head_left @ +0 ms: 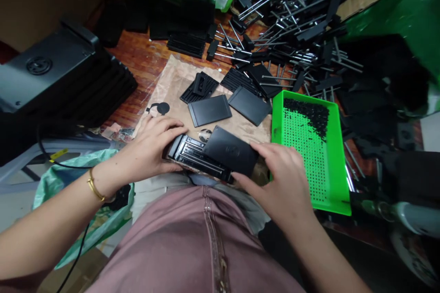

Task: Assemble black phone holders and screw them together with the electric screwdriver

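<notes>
**Black cover (230, 151) lying across slotted frame (192, 158)**

At lower centre, the left hand (151, 149) is clasping the frame's end, fingers curled, while the right hand (278, 178) is pinching the cover between thumb and fingers. Brown paper (178, 82) is lying above, green tray (277, 119) sitting right, metal rods (285, 23) spreading upper right.

Left hand (151, 149) gripping the end of a ribbed black plastic frame (194, 158); right hand (280, 178) pressed on a flat black cover (230, 151) lying partly over it, low in the centre of the view. Just right, a green perforated tray (338, 169), small black pellets (307, 116) heaped near its top edge. Above, two flat black panels (209, 110) on brown paper (175, 87); steel rods (292, 18) piled at upper right. Gold bangle (94, 185) on the left wrist.
</notes>
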Action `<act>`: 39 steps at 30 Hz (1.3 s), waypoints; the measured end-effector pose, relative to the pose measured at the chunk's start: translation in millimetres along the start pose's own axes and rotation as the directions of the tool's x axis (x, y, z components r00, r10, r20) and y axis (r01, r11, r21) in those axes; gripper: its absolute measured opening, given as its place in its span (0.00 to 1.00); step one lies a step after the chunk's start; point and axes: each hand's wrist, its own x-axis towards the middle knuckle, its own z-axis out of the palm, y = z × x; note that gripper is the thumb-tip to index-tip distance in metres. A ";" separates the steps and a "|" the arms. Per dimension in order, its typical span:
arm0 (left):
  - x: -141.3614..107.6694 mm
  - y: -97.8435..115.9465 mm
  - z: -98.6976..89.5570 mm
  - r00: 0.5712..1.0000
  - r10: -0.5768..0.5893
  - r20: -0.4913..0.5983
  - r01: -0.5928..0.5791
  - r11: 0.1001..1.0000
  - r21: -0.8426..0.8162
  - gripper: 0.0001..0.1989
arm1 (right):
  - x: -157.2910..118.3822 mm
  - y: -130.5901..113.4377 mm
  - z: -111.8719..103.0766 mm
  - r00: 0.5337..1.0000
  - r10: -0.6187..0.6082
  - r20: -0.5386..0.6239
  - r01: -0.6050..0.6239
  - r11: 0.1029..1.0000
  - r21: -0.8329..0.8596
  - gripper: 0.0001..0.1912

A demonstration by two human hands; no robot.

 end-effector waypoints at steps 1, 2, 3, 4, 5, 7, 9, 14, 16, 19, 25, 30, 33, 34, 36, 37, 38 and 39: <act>-1.0 -1.9 3.8 1.000 -0.004 -0.016 0.004 1.000 -0.010 0.32 | -2.3 -1.7 2.3 0.999 -0.018 0.027 0.018 1.000 0.012 0.28; -1.6 -3.3 7.1 0.999 -0.007 -0.032 0.007 1.000 -0.021 0.31 | -4.3 -4.5 5.0 0.998 -0.036 0.051 0.035 0.999 0.023 0.27; -2.1 -4.2 9.6 0.999 -0.007 -0.043 0.005 0.999 -0.032 0.31 | -5.7 -7.8 7.9 0.996 -0.053 0.071 0.051 0.998 0.032 0.27; -2.4 -4.4 11.2 0.999 -0.003 -0.044 0.001 0.999 -0.041 0.30 | -6.4 -11.2 10.7 0.994 -0.065 0.086 0.062 0.997 0.040 0.27; -2.8 -4.0 11.7 0.999 -0.001 -0.037 -0.001 0.999 -0.048 0.31 | -6.4 -14.2 13.2 0.993 -0.073 0.094 0.069 0.997 0.046 0.27; -3.5 -1.1 10.3 1.000 -0.002 -0.025 0.001 0.998 -0.056 0.34 | -4.5 -18.2 17.1 0.991 -0.087 0.102 0.083 0.995 0.051 0.28; -3.7 4.2 7.1 1.000 0.004 -0.024 -0.005 0.998 -0.060 0.41 | -1.4 -19.9 19.6 0.988 -0.104 0.112 0.099 0.994 0.049 0.28; 0.2 17.5 3.9 0.998 0.040 0.048 -0.038 0.998 -0.042 0.37 | 4.5 -20.4 23.6 0.979 -0.132 0.156 0.127 0.991 0.042 0.27; 2.9 19.6 5.2 0.998 0.027 0.052 -0.025 0.999 -0.036 0.32 | 5.4 -20.5 25.1 0.980 -0.130 0.152 0.125 0.991 0.040 0.27; 7.1 19.6 6.2 0.998 0.023 0.051 -0.021 0.999 -0.040 0.29 | 5.9 -20.2 26.6 0.983 -0.121 0.139 0.117 0.993 0.033 0.27; 13.8 17.0 3.4 0.996 0.066 0.068 -0.064 0.997 -0.030 0.29 | 3.2 -21.4 27.3 0.987 -0.084 0.139 0.079 0.996 0.038 0.28; 15.3 14.8 2.9 0.993 0.091 0.072 -0.090 0.996 -0.022 0.30 | -0.2 -22.8 26.8 0.985 -0.080 0.154 0.075 0.997 0.037 0.28; 15.3 14.1 3.4 0.994 0.087 0.070 -0.085 0.996 -0.032 0.30 | 0.4 -22.3 26.9 0.984 -0.085 0.157 0.080 0.996 0.035 0.28; 15.2 14.1 3.7 0.994 0.085 0.069 -0.082 0.996 -0.035 0.30 | 0.9 -22.0 26.9 0.984 -0.088 0.157 0.083 0.996 0.036 0.28; 14.6 14.3 4.2 0.995 0.083 0.063 -0.080 0.996 -0.042 0.31 | 1.9 -21.4 26.7 0.983 -0.092 0.160 0.086 0.995 0.040 0.27; 14.0 14.5 4.4 0.995 0.084 0.059 -0.081 0.996 -0.044 0.31 | 2.3 -21.2 26.6 0.981 -0.092 0.168 0.086 0.995 0.043 0.27; 13.4 14.6 4.6 0.995 0.084 0.054 -0.081 0.996 -0.045 0.31 | 2.8 -21.1 26.4 0.980 -0.089 0.178 0.082 0.996 0.047 0.27; 12.6 14.6 4.8 0.995 0.082 0.048 -0.080 0.996 -0.046 0.31 | 3.3 -21.2 26.2 0.979 -0.085 0.187 0.077 0.996 0.051 0.27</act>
